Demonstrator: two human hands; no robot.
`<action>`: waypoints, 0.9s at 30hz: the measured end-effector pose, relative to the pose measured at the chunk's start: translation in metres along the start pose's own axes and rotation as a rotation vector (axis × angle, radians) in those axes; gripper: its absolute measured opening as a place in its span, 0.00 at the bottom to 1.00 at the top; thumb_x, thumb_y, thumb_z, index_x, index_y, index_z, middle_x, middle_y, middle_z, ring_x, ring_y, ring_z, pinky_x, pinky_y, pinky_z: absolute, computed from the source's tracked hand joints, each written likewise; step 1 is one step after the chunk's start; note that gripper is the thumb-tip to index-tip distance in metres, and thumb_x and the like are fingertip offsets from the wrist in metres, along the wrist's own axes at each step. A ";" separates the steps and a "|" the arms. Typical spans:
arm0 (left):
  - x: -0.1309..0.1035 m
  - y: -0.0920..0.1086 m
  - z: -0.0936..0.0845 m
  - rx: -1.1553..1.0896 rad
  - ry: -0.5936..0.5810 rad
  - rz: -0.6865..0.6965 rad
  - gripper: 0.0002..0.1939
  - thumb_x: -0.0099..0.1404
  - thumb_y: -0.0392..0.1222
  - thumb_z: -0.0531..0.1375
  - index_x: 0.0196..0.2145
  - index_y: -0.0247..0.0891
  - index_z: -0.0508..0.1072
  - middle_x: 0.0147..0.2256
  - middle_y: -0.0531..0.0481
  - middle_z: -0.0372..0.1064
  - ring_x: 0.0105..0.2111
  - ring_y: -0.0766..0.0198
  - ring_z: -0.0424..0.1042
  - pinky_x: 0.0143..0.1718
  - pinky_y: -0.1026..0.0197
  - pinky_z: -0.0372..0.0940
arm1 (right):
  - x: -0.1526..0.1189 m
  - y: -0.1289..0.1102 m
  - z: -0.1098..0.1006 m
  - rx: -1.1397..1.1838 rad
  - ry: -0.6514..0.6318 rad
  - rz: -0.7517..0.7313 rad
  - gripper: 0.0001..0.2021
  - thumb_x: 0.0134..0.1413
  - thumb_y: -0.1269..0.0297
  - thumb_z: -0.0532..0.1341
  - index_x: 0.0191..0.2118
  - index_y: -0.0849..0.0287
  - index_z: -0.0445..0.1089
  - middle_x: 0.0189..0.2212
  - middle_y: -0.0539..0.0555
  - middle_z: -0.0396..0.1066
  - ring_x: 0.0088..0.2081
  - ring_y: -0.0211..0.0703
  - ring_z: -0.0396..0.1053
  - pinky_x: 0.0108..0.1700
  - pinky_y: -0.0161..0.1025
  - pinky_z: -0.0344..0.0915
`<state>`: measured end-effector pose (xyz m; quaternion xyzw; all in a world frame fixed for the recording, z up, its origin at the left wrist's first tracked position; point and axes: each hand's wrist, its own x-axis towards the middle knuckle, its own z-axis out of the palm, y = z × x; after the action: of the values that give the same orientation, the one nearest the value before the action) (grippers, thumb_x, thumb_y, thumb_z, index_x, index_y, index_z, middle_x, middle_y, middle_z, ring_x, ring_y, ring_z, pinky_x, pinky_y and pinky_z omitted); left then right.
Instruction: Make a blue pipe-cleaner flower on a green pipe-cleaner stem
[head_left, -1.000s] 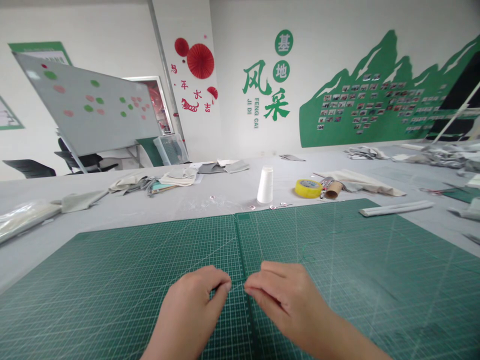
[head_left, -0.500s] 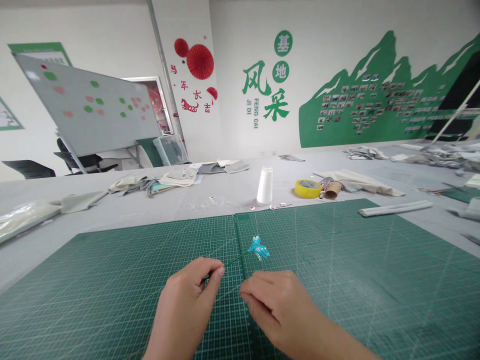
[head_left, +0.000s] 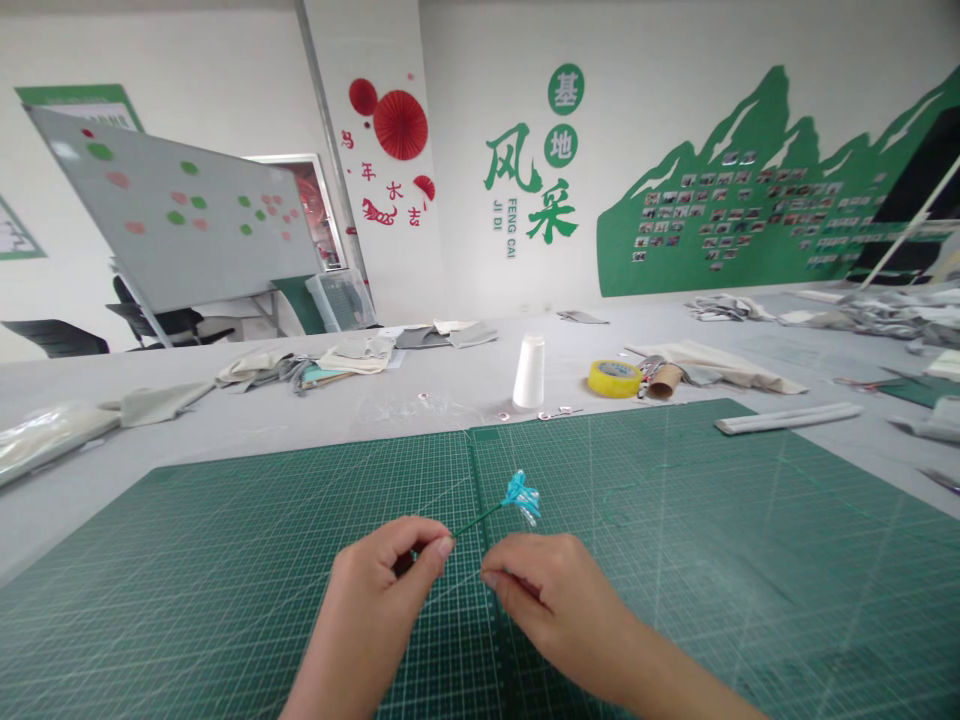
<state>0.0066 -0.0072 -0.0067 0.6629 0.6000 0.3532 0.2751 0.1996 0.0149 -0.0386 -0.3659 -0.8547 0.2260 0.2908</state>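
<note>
A blue artificial flower (head_left: 520, 497) with clear, shiny petal parts sits at the end of a thin green stem (head_left: 480, 519). Thumb and fingers of my left hand (head_left: 397, 575) pinch that stem, which slants up to the right. My right hand (head_left: 551, 590) is closed in a pinch just right of the left fingertips, below the flower. Whatever lies between its fingertips is too small or hidden to make out. Both hands are over green gridded cutting mats (head_left: 225, 560), near the seam between them. A faint green thread-like loop (head_left: 611, 505) lies on the right mat.
Behind the mats stand a white thread cone (head_left: 529, 372) and a yellow tape roll (head_left: 615, 378), beside a brown cardboard tube (head_left: 665, 380). A rolled pale strip (head_left: 787, 418) rests on the right mat's far edge. Fabric pieces (head_left: 352, 352) lie further back on the grey table.
The flower has turned slightly and shifted a little right and up. My left fingertips have moved slightly right; my right hand stays pinched and has barely moved.
</note>
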 end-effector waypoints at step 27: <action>0.003 0.004 0.006 -0.181 -0.140 -0.019 0.10 0.61 0.44 0.59 0.29 0.39 0.79 0.26 0.51 0.73 0.27 0.61 0.67 0.29 0.63 0.61 | -0.001 0.008 0.013 0.023 0.006 -0.015 0.10 0.60 0.74 0.56 0.33 0.58 0.73 0.29 0.50 0.74 0.31 0.39 0.71 0.36 0.34 0.62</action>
<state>0.0143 -0.0049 -0.0069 0.6526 0.5514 0.3562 0.3783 0.1954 0.0169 -0.0526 -0.3569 -0.8538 0.2326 0.2994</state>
